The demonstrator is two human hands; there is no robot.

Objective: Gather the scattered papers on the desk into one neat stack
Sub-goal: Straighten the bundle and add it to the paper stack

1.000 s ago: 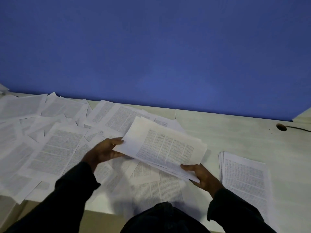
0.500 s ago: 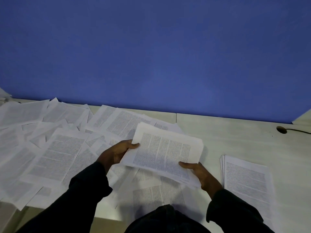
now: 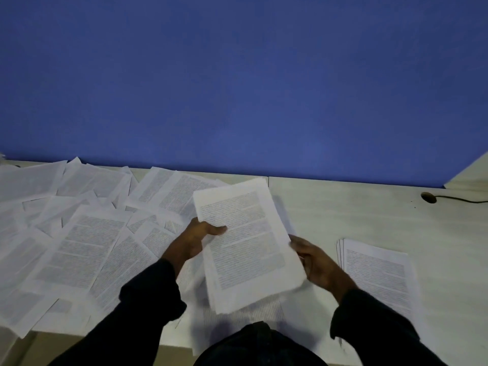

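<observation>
Scattered sheets [image 3: 87, 233] cover desk [image 3: 356, 220] left; finished stack [image 3: 377, 276] lies right. Left hand [image 3: 196, 240], right hand [image 3: 315, 261] grip held bundle [image 3: 245, 247] between.

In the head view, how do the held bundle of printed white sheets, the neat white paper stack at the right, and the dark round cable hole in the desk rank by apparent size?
1. Held bundle of printed white sheets, though it is nearer the camera.
2. Neat white paper stack.
3. Dark round cable hole.
</observation>
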